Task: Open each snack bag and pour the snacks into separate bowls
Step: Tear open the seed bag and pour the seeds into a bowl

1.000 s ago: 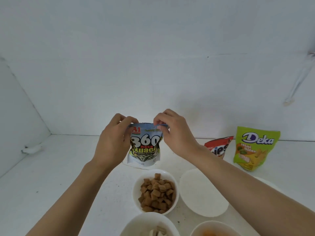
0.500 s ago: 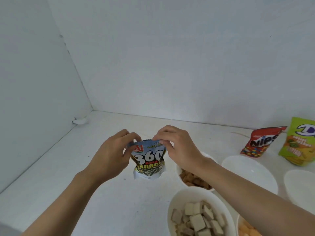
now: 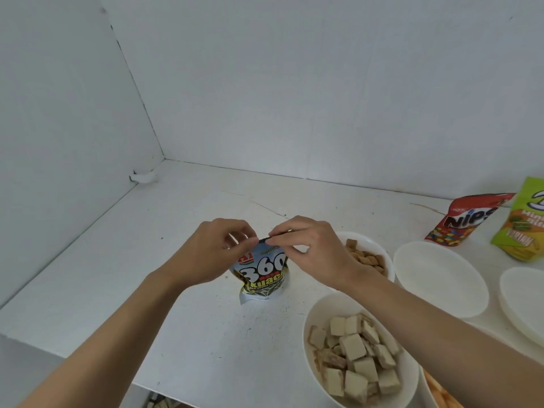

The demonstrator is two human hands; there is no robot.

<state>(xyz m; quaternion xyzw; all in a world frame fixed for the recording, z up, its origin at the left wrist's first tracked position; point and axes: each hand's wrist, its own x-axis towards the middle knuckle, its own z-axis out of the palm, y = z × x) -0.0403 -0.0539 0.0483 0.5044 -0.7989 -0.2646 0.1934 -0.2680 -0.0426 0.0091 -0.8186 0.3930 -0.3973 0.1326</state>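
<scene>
A small seed bag (image 3: 263,277) printed "360 Kuaci" stands upright on the white table (image 3: 182,237). My left hand (image 3: 212,251) pinches the left part of its top edge. My right hand (image 3: 312,251) pinches the top edge just to the right of that, fingertips nearly touching the left hand's. The bag's top looks sealed. Behind my right wrist a white bowl (image 3: 379,254) holds brown square snacks. In front, another white bowl (image 3: 312,322) holds pale wafer cubes. Two white bowls with nothing in them, one (image 3: 441,281) and another (image 3: 524,301), sit to the right.
A red Nips bag (image 3: 462,222) and a green Deka bag (image 3: 524,228) stand at the back right. An orange snack (image 3: 441,396) shows in a bowl at the bottom right edge. White walls close the left and back. The table's front edge runs along the bottom left.
The view has swung left and down, so the bowls and bags sit further right. Both hands keep pinching the seed bag's top, now with their fingertips closer together.
</scene>
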